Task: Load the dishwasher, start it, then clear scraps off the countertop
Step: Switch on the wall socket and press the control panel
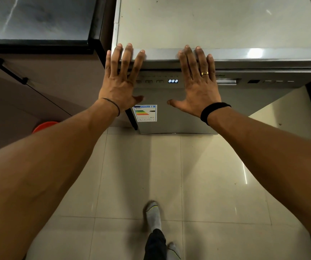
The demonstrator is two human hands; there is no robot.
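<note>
While we are standing before the closed dishwasher (177, 117), our left hand (121, 79) and right hand (197, 83) are hovering flat, fingers spread, gripping nothing. Its top edge is lying under our fingertips at twelve o'clock, its lit display (173, 81) between both hands.

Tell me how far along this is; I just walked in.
The dishwasher door is shut and its display reads 8:88, so it has power. Both open hands, left and right, hover before the front. Whether it's loaded can't be seen. Scrap-clearing remains.
</note>
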